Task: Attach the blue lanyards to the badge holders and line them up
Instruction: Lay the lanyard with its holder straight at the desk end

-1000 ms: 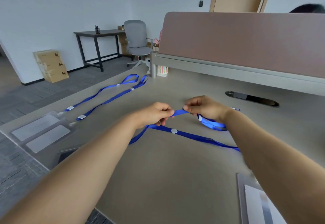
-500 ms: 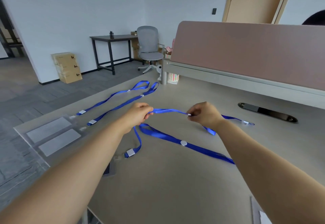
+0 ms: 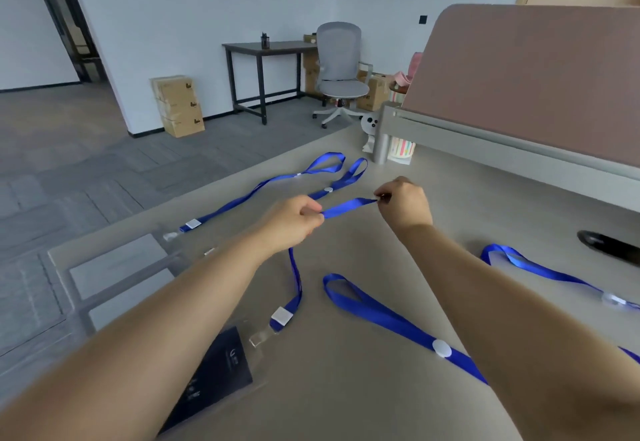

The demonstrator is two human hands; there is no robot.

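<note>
At frame centre, above the grey tabletop (image 3: 346, 402), the left hand (image 3: 294, 216) and right hand (image 3: 404, 204) each pinch the blue ribbon lanyard (image 3: 349, 206). The span between them runs across the frame. Its tail drops from the left hand to the clear plastic badge holder (image 3: 221, 371) at lower left.

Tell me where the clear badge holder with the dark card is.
Head view, lower left: the clear badge holder lies on the beige desk beside the left forearm, clipped to the blue lanyard that the left hand pinches.
</note>
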